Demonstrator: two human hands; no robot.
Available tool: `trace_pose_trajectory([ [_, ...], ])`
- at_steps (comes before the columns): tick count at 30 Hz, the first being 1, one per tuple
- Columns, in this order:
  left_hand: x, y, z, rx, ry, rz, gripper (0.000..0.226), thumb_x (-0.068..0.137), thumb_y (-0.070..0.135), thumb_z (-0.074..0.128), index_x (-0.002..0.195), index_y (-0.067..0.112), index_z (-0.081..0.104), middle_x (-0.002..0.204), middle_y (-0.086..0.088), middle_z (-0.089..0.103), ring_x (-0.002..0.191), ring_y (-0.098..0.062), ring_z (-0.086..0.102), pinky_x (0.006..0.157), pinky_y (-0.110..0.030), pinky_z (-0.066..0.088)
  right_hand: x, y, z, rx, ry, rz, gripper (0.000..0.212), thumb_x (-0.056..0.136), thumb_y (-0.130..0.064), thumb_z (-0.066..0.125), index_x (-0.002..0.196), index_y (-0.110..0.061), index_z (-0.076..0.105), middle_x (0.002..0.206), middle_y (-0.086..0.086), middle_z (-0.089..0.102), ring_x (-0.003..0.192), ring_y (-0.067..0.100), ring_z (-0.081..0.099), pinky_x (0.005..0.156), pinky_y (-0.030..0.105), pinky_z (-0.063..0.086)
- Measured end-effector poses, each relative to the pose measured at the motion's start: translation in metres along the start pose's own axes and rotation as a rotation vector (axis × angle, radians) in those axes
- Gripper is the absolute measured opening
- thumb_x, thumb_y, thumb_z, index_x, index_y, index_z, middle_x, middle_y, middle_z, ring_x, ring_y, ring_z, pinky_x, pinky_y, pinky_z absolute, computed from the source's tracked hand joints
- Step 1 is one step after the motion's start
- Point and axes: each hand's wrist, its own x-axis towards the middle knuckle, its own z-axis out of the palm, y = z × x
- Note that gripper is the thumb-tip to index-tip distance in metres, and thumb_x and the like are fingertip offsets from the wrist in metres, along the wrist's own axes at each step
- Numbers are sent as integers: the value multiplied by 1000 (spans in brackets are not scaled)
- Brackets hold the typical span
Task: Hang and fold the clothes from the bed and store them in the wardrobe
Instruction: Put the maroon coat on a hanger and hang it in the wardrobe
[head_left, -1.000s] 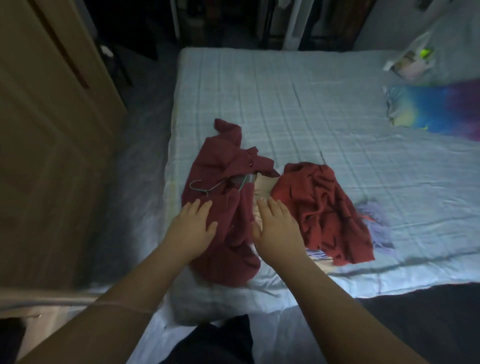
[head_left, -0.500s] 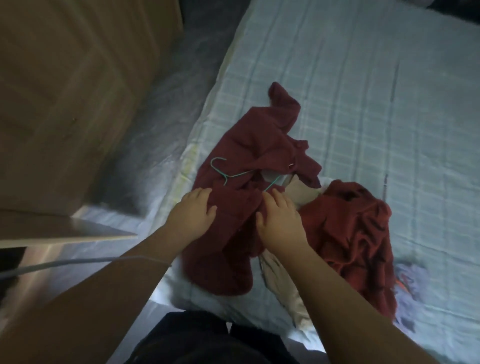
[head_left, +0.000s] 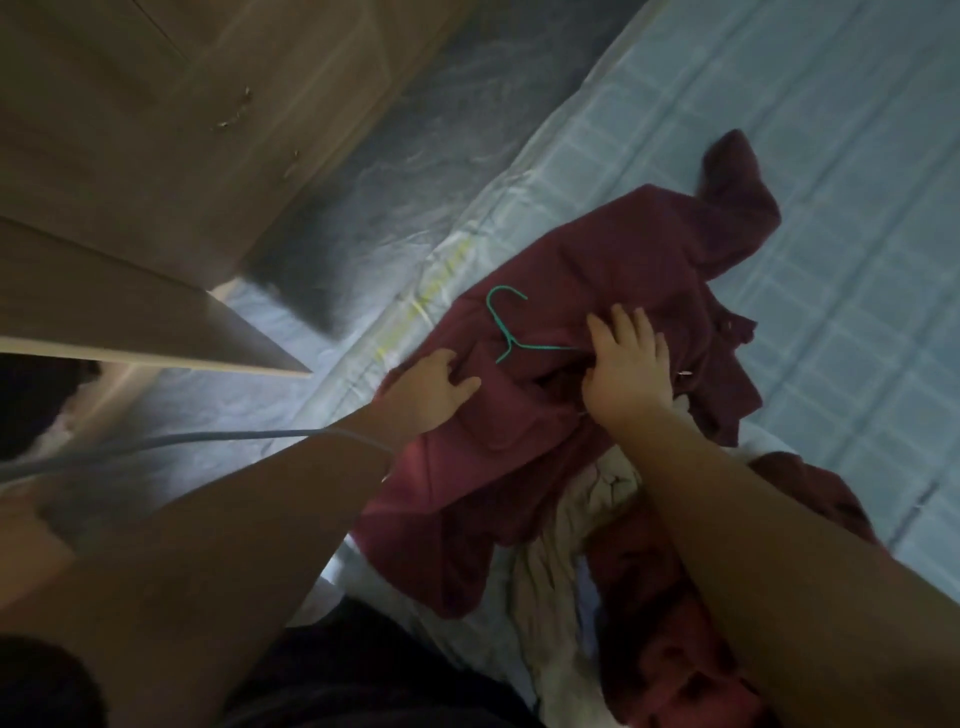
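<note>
On the bed, a maroon garment — green hanger atop — is gripped by the left hand, fingers curled, and pressed by the right hand, fingers spread; what the wardrobe holds is hidden.

Both arms are bare and reach forward and down over the near edge of the bed. The left forearm runs in from the lower left, its wrist nearly straight. The left hand lies back up, with its fingers curled down into a fold of the maroon garment and its thumb stretched out to the right along the cloth. The right forearm comes in from the lower right corner, angled up and to the left. The right hand is also back up, its fingers spread and laid on the same garment, pointing away from the body. The hands are near each other but apart.
</note>
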Motion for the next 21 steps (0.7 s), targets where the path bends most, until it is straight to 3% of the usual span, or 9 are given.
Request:
trace_pose_trajectory([
  [2,8,-3,5,-41,-89,-58,66,88,50,68,138,11,51,127,-9,62,117,-24,60,95,-26,41,10,10,8,-59,-59,11,73,86,-20,54,153,-26,26,161,8,24,149,32,15,118,53,19],
  [5,15,-3,7,-18,-188,-106,58,82,57,71,120,13,65,113,-2,66,107,-21,62,89,-30,44,7,23,17,-80,-113,48,65,87,-15,51,148,-27,33,142,9,43,129,34,40,101,50,38],
  [9,11,7,12,35,-290,-145,44,82,54,72,102,15,65,106,-1,65,97,-20,60,80,-29,40,-8,35,22,2,-79,69,58,86,-13,52,142,-25,42,129,9,49,117,33,46,93,49,41],
  [12,8,13,15,-32,-192,-93,35,86,37,73,111,15,62,118,-6,65,112,-26,61,92,-31,45,-9,39,22,51,8,24,57,82,-21,60,138,-22,48,139,9,44,129,33,37,100,51,37],
  [15,-1,18,14,-28,-32,20,52,91,30,67,137,13,48,138,-11,55,128,-29,52,106,-30,37,-3,38,22,189,13,-3,63,82,-29,67,140,-22,43,152,4,37,141,30,30,107,53,34],
  [18,-20,21,11,-62,25,102,54,88,44,61,137,26,44,132,-4,60,119,-27,58,103,-38,44,-2,32,22,215,-6,21,78,84,-35,67,150,-30,27,147,2,39,130,33,39,100,54,38],
  [21,-43,20,0,42,78,177,49,78,66,51,121,44,43,109,10,66,98,-21,65,88,-39,51,-11,25,19,153,78,32,68,88,-33,61,149,-35,31,132,8,41,112,37,44,88,52,46],
])
